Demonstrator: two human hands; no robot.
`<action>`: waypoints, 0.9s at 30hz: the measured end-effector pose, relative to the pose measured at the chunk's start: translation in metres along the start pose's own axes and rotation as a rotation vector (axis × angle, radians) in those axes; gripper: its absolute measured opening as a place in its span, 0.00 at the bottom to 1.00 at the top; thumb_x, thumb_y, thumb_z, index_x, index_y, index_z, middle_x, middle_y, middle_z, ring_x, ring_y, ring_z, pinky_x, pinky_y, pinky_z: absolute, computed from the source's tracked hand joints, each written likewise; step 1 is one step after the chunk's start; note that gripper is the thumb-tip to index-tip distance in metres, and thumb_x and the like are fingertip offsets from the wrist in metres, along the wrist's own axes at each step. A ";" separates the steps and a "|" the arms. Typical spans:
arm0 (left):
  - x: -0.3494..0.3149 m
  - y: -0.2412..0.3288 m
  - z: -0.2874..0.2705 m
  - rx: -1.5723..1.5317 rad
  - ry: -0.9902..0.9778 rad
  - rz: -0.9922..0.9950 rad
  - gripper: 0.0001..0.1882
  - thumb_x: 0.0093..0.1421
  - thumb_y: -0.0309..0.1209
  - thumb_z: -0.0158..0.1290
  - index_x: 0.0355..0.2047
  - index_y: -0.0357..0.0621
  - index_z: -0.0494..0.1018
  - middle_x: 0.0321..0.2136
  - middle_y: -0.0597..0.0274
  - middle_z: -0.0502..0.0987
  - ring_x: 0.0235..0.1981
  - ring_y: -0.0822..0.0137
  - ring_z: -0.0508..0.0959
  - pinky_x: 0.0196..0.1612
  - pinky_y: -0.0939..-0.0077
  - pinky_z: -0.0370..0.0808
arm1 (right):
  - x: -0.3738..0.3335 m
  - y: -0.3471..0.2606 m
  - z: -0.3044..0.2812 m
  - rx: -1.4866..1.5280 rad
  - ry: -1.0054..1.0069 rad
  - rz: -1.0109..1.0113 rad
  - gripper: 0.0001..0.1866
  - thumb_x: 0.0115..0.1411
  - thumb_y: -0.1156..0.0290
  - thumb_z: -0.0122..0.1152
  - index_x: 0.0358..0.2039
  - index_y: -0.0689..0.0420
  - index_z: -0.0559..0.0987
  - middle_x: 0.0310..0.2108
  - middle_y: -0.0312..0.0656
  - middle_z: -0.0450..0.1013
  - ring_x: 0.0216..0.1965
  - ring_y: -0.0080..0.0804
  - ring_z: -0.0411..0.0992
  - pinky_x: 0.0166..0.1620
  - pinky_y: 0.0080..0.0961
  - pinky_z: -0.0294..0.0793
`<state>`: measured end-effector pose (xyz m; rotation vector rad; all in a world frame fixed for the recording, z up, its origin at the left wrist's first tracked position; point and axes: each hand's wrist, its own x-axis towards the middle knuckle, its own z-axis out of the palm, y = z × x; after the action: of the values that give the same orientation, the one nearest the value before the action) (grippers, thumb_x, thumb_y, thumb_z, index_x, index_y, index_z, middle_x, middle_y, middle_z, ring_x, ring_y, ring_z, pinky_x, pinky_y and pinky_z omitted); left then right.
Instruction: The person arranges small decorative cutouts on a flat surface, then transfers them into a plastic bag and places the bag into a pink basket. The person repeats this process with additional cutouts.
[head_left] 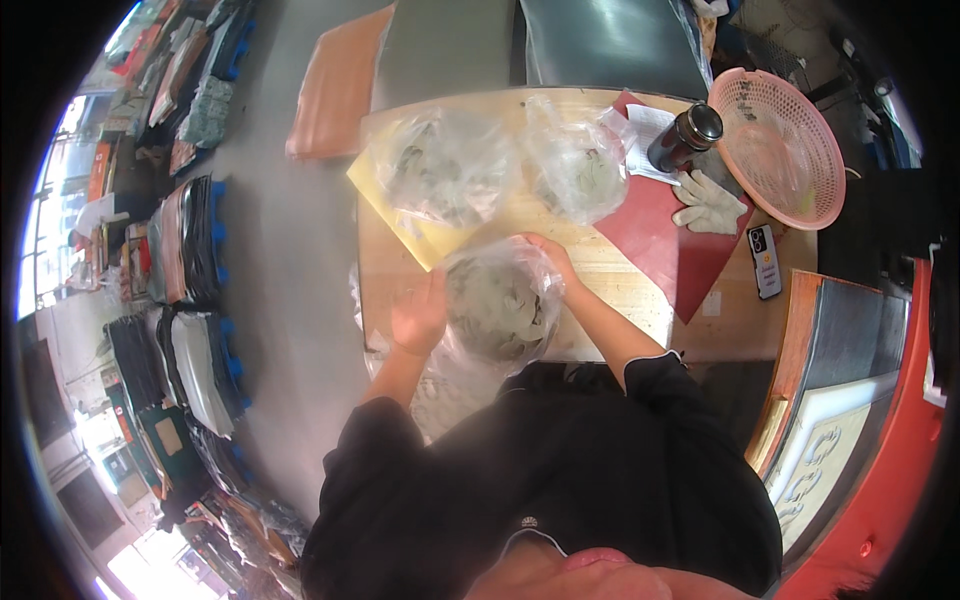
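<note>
In front of my body, on the wooden table, a clear plastic bag point(500, 305) bulges with grey-green flat pieces, whose kind I cannot make out. My left hand point(418, 315) is at the bag's left side, fingers stretched out and slightly blurred. At the bag's far right edge, my right hand point(548, 258) has its fingers closed on the plastic, its fingertips partly covered by the film. Farther back stand two similar filled bags, a larger clear bag point(445, 165) on the left and a smaller clear bag point(582, 175) to its right.
A yellow sheet point(385, 205) lies under the larger bag. Dark red sheets point(645, 235) hold a black flask point(685, 138), a paper and white gloves point(708, 203). A pink basket point(780, 150) and phone point(764, 262) are at the right. Stacked sheets point(185, 240) line the left.
</note>
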<state>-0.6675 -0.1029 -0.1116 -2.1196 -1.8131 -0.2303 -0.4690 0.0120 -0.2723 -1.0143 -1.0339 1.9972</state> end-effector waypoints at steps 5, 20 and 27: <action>-0.004 0.014 -0.018 -0.370 0.082 -0.161 0.16 0.52 0.25 0.52 0.42 0.37 0.76 0.35 0.55 0.78 0.24 0.59 0.76 0.29 0.69 0.74 | 0.007 0.001 -0.008 -0.025 0.003 -0.034 0.12 0.62 0.73 0.51 0.44 0.62 0.75 0.37 0.41 0.75 0.38 0.28 0.73 0.43 0.24 0.74; -0.041 0.045 0.104 -0.894 -0.449 -1.087 0.13 0.61 0.34 0.53 0.36 0.33 0.75 0.25 0.56 0.77 0.21 0.68 0.78 0.26 0.73 0.75 | 0.007 -0.035 -0.008 0.407 0.027 0.114 0.11 0.63 0.69 0.52 0.41 0.63 0.77 0.32 0.37 0.75 0.33 0.24 0.73 0.37 0.21 0.73; 0.001 0.056 0.089 -0.556 -0.411 -0.906 0.21 0.56 0.44 0.52 0.31 0.34 0.76 0.31 0.39 0.77 0.36 0.43 0.78 0.40 0.57 0.73 | 0.005 -0.055 0.004 0.231 0.019 0.181 0.09 0.61 0.72 0.53 0.39 0.61 0.78 0.32 0.36 0.75 0.32 0.22 0.72 0.36 0.21 0.72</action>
<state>-0.6212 -0.0770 -0.2028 -1.5166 -3.1741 -0.5994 -0.4640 0.0401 -0.2247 -1.0287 -0.7018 2.1885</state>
